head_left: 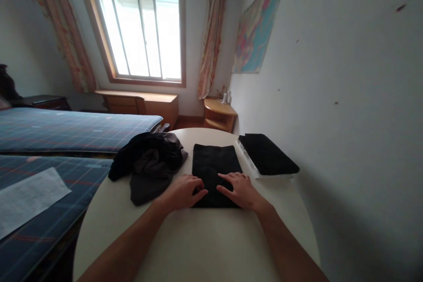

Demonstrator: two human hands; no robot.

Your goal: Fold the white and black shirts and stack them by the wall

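A black folded cloth point(215, 161) lies flat as a neat rectangle on the round table point(205, 246) in front of me. My left hand point(185, 190) rests over its near left edge, fingers slightly curled and thumb apart. Opposite, my right hand point(238, 188) is spread on the near right edge, thumb pointing inward. Neither hand appears to grip anything. To the left sits a crumpled heap of black and dark grey clothing point(153, 163). On the right, another black folded cloth point(269, 154) lies on top of something white point(249, 163), whose kind I cannot tell.
A wall point(346, 141) stands close on the right, with a map point(256, 31) on it. At left are plaid mattresses point(76, 130), one with a printed sheet of paper point(31, 198). A low wooden desk point(158, 103) stands under the window, beside a corner shelf point(220, 108).
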